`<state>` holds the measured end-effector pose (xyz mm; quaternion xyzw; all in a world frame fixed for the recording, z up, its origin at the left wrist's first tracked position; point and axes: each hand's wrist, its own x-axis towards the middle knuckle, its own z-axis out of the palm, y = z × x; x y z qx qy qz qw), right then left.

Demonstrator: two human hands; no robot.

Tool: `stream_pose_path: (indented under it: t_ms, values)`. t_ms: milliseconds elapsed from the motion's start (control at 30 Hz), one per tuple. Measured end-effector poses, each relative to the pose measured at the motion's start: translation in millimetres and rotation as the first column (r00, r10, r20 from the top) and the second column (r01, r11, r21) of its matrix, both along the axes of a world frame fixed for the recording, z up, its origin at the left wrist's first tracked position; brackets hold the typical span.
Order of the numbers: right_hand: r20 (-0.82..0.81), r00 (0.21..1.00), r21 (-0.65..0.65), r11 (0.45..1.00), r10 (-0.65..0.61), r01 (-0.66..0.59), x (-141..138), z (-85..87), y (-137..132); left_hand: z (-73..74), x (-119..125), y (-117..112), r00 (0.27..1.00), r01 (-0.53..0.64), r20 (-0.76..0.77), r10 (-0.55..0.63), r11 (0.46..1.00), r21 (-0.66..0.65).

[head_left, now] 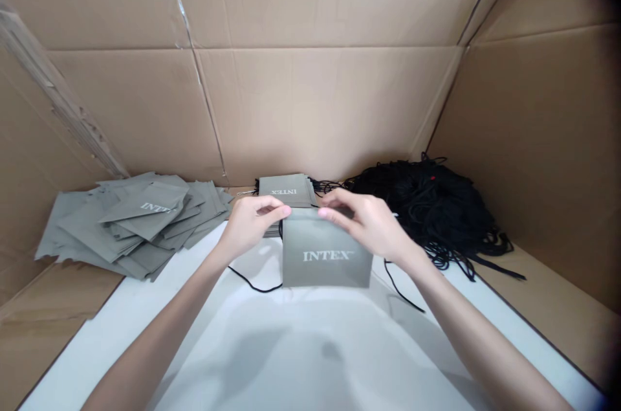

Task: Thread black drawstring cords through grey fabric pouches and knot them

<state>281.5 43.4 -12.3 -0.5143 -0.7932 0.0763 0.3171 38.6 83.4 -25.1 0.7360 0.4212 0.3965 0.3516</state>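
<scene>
A grey pouch point(325, 268) printed INTEX hangs upright in front of me, its top edge pinched between both hands. My left hand point(255, 220) is closed on the top left corner, thumb on the front. With thumb and fingers, my right hand point(366, 220) grips the same edge further right and covers the top right corner. A black cord point(257, 288) trails out from the pouch's left side. On the right, another loose cord end point(405, 298) shows below my right hand. How the cord runs at the top edge is hidden by my fingers.
Loose grey pouches point(145, 223) lie heaped at the left. Behind my hands stands a neat stack of pouches point(286, 186) with black cords. A tangled pile of black cords point(427, 210) lies at the right. Cardboard walls point(330, 107) enclose the white table point(272, 359).
</scene>
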Motion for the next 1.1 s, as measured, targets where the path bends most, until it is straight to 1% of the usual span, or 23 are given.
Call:
stream_pose_path:
  t_ms: [67,133,167,267,367,533,667,733,800,900,1000,1100]
  values:
    - [-0.043,0.998,0.016,0.998,-0.054,0.055,16.7,5.0,5.4,3.1,-9.2,8.2,0.999,-0.034,0.028,0.034,0.999,-0.006]
    - [-0.035,0.997,-0.001,0.997,-0.071,0.071,35.6,9.6,10.3,6.8,-17.8,14.2,0.996,-0.068,0.057,0.069,0.998,-0.014]
    - [-0.027,0.998,-0.023,0.998,-0.062,0.061,44.3,11.4,12.4,8.3,-21.2,16.3,0.994,-0.085,0.07,0.086,0.996,-0.02]
    - [-0.035,0.999,-0.108,0.994,0.019,-0.022,62.9,14.7,16.3,10.7,-27.7,19.6,0.989,-0.111,0.095,0.115,0.993,-0.048]
    - [-0.036,0.997,-0.142,0.987,0.069,-0.074,68.7,15.5,17.6,10.1,-30.0,21.2,0.987,-0.105,0.111,0.113,0.992,-0.077]
    - [0.068,0.998,-0.071,0.997,-0.008,0.013,70.9,15.1,20.4,7.3,-28.0,24.1,0.984,-0.098,0.142,0.109,0.992,-0.084]
    - [0.081,0.997,-0.117,0.993,0.016,-0.006,82.3,13.5,26.2,7.8,-26.8,25.8,0.982,-0.102,0.15,0.112,0.992,-0.074]
    - [0.075,0.997,-0.113,0.993,-0.025,0.034,93.1,13.2,28.4,10.9,-32.2,27.1,0.975,-0.131,0.175,0.138,0.99,-0.046]
    - [0.03,0.996,-0.116,0.989,-0.085,0.088,106.6,14.2,28.6,16.0,-42.4,28.9,0.964,-0.176,0.201,0.175,0.984,-0.009]
    - [-0.091,0.987,-0.208,0.972,-0.13,0.109,126.6,17.9,24.9,24.4,-60.3,31.5,0.953,-0.226,0.212,0.215,0.974,0.026]
    - [-0.207,0.968,-0.269,0.96,-0.14,0.081,138.8,22.0,19.8,29.2,-70.6,32.6,0.964,-0.225,0.155,0.216,0.973,0.047]
    - [-0.254,0.957,-0.292,0.954,-0.14,0.062,142.0,23.8,17.6,29.1,-71.1,33.0,0.976,-0.195,0.108,0.19,0.98,0.041]
